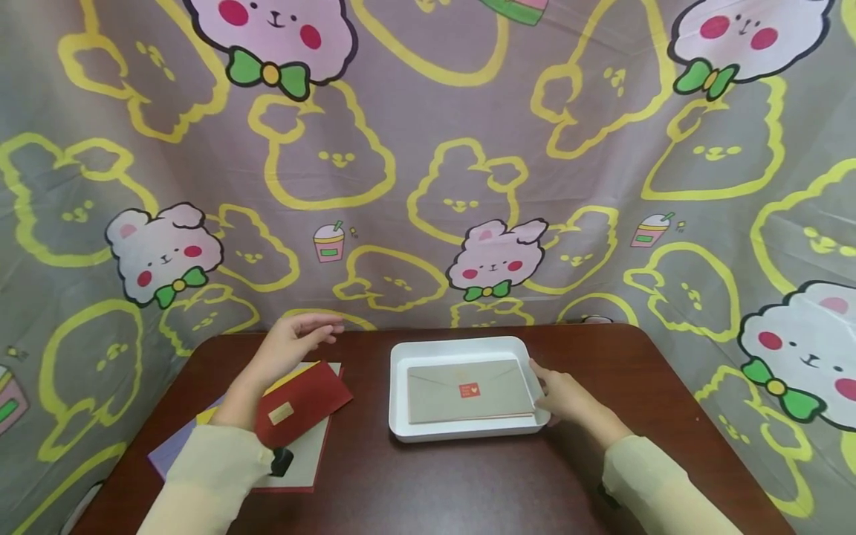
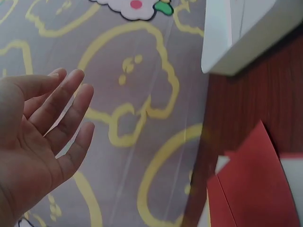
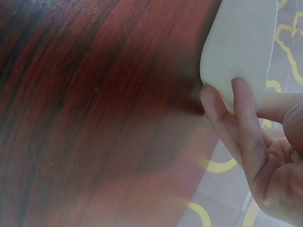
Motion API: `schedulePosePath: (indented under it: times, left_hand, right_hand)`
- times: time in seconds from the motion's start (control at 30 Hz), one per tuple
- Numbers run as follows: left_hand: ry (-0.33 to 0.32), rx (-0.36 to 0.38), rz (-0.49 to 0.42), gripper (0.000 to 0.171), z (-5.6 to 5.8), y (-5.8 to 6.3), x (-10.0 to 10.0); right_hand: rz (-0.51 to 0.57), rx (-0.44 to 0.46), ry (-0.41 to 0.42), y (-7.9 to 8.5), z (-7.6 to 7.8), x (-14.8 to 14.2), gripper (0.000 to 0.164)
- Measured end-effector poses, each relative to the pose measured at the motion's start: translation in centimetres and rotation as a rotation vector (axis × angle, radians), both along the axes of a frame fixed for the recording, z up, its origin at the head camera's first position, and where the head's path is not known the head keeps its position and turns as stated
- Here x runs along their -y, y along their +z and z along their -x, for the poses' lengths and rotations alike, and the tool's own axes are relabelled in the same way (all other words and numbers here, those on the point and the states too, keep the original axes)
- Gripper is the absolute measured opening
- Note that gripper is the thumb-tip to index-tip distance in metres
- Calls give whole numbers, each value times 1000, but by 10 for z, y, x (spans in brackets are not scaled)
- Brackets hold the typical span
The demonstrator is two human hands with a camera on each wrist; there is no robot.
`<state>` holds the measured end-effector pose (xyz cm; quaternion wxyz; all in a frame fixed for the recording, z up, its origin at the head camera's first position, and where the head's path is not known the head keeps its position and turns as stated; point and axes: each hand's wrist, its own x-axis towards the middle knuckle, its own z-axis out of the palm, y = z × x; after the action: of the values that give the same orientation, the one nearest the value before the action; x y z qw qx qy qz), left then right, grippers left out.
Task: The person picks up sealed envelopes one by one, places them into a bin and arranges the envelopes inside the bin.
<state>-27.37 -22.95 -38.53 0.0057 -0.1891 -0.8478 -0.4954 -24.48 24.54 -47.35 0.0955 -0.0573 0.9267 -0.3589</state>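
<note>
A white tray (image 1: 435, 437) stands on the table, with a grey-beige envelope (image 1: 435, 394) bearing a red heart sticker lying in it. At the tray's right end, my right hand (image 1: 565, 397) pinches the rim. In the right wrist view, fingertips (image 3: 244, 94) lie against the outside of the tray wall. My left hand (image 1: 290, 345) is raised with relaxed fingers and holds nothing. Below it, a red envelope (image 1: 314, 401) with a small gold label lies on a pile; my left forearm hides part of that pile.
Under the red envelope are a pale grey envelope (image 1: 304, 468) with red edges, a purple envelope (image 1: 177, 446) and something yellow. The dark reddish wooden table (image 1: 441, 490) ends at a patterned curtain (image 1: 401, 186) with cartoon bears behind it and at both sides.
</note>
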Motion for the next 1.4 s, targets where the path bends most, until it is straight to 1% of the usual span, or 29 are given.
schedulePosePath:
  times: [0.07,0.17,0.37,0.57,0.67,0.77,0.87,0.97,1.1,1.27,1.33,1.4]
  left_hand:
    - [6,4,-1,34,-1,-5,8]
    - [26,30,0,34,-4,-14,20]
    - [120,73,18,35,-11,-35,46]
    - [173,106,15,39,-21,-55,69]
    - [190,118,45,41,-25,-64,78]
    - [211,116,116,40,-29,-72,86]
    - [244,123,208,41,-33,-77,95]
    - [279,165,273,47,-37,-81,102]
    - [300,216,322,54,-40,-86,110]
    - [307,248,364,61,-40,-91,115]
    - [303,254,384,66,-39,-91,116]
    - [293,243,411,69,-39,-92,118]
  right_hand:
    - [1,6,-6,-1,1,-1,80]
    - [-6,14,-15,-2,1,-3,80]
    - [2,23,-2,-3,4,-3,81]
    - [3,29,-6,-3,5,-1,81]
    - [-1,29,-10,-3,5,-1,81]
    - [-6,31,-9,-3,5,0,81]
    - [-7,33,-11,-3,4,0,81]
    - [-8,31,-9,-3,5,0,81]
    - [-13,25,-8,-3,4,0,81]
    - [-5,31,-12,-3,3,0,80]
    - [-3,29,-11,-3,2,0,79]
    - [-2,28,-12,-3,2,0,80]
